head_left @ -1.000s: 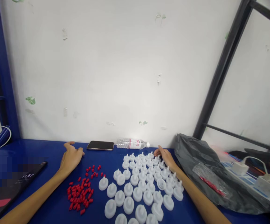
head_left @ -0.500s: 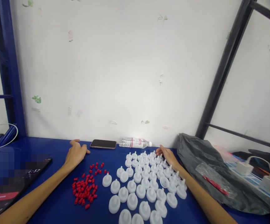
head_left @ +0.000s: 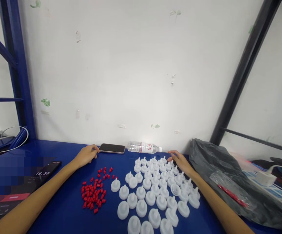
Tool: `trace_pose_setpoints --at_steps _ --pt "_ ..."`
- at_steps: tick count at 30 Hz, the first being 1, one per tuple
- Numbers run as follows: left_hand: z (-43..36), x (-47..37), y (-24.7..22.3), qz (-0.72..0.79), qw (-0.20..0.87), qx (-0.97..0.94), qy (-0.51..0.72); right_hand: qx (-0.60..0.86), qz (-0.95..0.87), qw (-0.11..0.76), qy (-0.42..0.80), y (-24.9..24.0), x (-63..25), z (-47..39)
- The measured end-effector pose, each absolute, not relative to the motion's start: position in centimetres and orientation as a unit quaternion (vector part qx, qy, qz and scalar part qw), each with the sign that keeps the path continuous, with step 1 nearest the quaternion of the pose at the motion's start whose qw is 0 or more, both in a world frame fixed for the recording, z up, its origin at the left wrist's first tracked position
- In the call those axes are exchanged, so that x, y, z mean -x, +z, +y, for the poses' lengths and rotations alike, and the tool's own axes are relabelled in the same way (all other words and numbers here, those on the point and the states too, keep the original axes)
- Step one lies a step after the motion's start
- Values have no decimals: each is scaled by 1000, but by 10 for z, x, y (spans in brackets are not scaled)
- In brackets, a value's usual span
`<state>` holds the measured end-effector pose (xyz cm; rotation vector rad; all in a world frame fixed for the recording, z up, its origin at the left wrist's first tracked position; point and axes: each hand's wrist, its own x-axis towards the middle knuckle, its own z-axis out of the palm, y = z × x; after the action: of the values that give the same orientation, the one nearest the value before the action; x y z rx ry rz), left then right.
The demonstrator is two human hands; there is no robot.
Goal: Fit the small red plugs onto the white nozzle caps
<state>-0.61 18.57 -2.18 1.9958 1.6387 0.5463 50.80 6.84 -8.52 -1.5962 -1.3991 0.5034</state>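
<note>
My left hand [head_left: 87, 155] lies at the back left of the blue table, its fingers curled in beside the left end of a dark phone [head_left: 112, 148]. No held thing shows in it. On the right, my right hand [head_left: 181, 162] lies open, fingers stretched out past the back corner of the white funnel-shaped caps [head_left: 150, 197]. These caps have thin spouts, most pointing up, and spread over the middle and right. Small red plastic caps [head_left: 93, 194] form a loose pile between my left forearm and the white ones.
A clear plastic bottle [head_left: 144, 147] lies on its side against the wall. A larger phone or tablet [head_left: 26, 191] rests at left. At right are a dark grey plastic bag [head_left: 205, 162], a clear bag with red pieces [head_left: 233, 191], and a white power strip [head_left: 252, 177] with plugs.
The left hand's fingers, spread before, have curled in close to the phone. My right hand stays in nearly the same place. The whole view has shifted slightly.
</note>
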Motion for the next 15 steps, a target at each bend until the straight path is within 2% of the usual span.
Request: trace_pose_setpoints --at_steps 5,15 --pt "191 8 -25 586 232 -758 168 645 -586 449 196 -89 -511 72" --pt "190 3 -31 566 106 -803 155 650 -599 428 190 -90 -510 74"
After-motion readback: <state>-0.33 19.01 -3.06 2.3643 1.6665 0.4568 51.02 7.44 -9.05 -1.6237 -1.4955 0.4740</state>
